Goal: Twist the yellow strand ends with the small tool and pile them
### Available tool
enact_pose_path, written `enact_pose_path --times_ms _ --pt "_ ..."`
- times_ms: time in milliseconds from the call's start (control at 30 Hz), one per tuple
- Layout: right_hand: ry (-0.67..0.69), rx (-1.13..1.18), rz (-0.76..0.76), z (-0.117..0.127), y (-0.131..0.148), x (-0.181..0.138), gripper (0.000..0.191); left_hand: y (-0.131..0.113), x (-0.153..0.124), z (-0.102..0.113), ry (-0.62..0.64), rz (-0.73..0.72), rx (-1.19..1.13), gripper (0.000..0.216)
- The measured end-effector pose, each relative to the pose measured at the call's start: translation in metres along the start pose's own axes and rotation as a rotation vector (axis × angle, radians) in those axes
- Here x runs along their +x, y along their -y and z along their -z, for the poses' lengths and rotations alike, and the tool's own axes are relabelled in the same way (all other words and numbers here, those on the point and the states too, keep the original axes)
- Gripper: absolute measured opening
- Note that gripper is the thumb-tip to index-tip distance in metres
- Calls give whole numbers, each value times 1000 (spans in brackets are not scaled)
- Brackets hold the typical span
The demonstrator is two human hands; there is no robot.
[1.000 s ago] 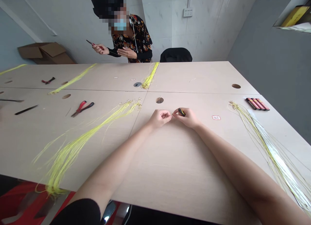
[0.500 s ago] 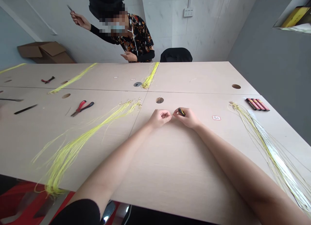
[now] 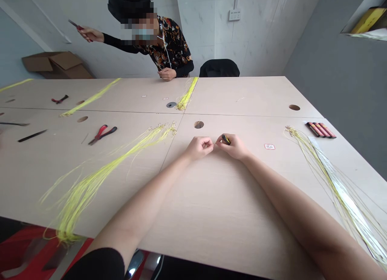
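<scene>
Both my hands rest together on the wooden table (image 3: 211, 207), just below a round cable hole (image 3: 198, 124). My left hand (image 3: 198, 147) is closed in a pinch on something too small to make out. My right hand (image 3: 233, 146) is closed around a small black and yellow tool (image 3: 225, 139), its tip pointing toward my left fingertips. The two hands nearly touch. A long bundle of yellow wires (image 3: 115, 163) lies to the left of my left arm, and another yellow wire bundle (image 3: 329, 183) lies to the right.
Red-handled pliers (image 3: 102, 134) lie at the left. Red and black cylinders (image 3: 321, 129) sit at the right edge. A small label (image 3: 269, 146) lies near my right hand. Across the table a person (image 3: 160, 42) leans over, holding pliers (image 3: 75, 26) out sideways. More yellow wires (image 3: 186, 96) lie beyond.
My hands have stayed in place. The person across the table swung the arm with the pliers up and out to the side, and lowered the other hand to the table edge.
</scene>
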State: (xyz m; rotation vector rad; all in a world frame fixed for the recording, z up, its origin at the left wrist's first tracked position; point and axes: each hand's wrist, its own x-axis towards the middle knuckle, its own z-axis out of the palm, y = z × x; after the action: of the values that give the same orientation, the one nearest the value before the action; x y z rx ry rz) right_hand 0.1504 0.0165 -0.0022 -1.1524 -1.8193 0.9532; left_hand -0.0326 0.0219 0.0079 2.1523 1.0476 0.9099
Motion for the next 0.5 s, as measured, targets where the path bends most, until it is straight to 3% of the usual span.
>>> enact_pose_path --times_ms 333,500 --pt "-43 -7 -29 0 -1 1 14 0 0 1 -26 13 -5 19" --pt "-125 49 -107 2 1 2 18 1 1 2 -124 64 -16 24"
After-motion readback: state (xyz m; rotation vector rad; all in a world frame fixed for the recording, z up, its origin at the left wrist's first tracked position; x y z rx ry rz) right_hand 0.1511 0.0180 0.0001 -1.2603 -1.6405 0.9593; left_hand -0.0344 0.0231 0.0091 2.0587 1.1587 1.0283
